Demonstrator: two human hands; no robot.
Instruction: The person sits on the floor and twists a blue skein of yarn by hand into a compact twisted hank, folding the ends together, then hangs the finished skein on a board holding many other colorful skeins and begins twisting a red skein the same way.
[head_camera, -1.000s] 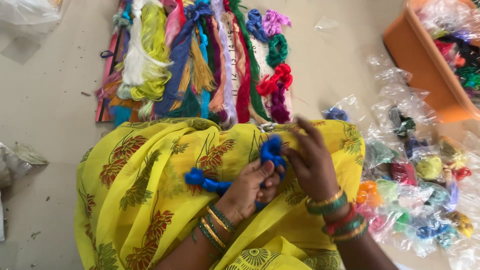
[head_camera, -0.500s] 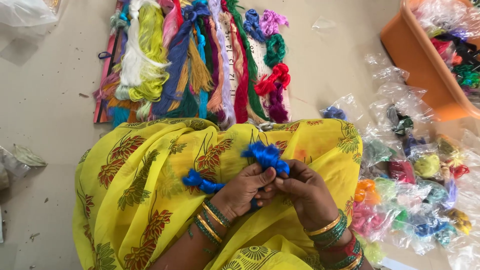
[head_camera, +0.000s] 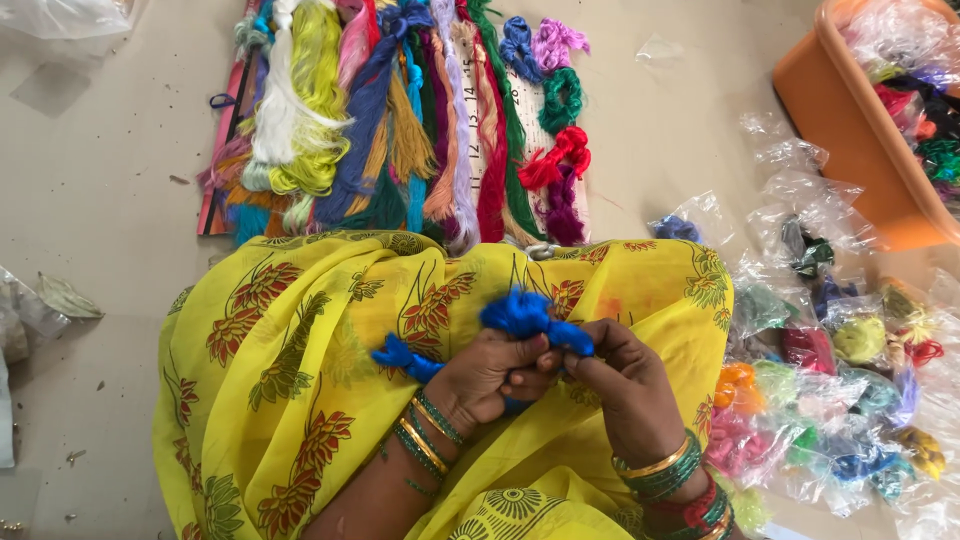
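Both my hands work a bundle of bright blue thread (head_camera: 527, 316) over my lap, which is draped in yellow cloth with red leaf print (head_camera: 300, 340). My left hand (head_camera: 487, 378) grips the blue thread from below, and a loose blue end (head_camera: 402, 356) sticks out to its left. My right hand (head_camera: 625, 385) pinches the same bundle from the right, fingers meeting the left hand's. Bangles ring both wrists.
A row of many-coloured thread skeins (head_camera: 400, 110) lies on a board on the floor ahead. Several clear plastic packets of coloured thread (head_camera: 840, 370) are heaped at the right. An orange tub (head_camera: 850, 130) holding more packets stands at the upper right.
My right hand has come down from above the blue thread to sit beside the left hand. The blue bundle is now bunched tighter between both hands.
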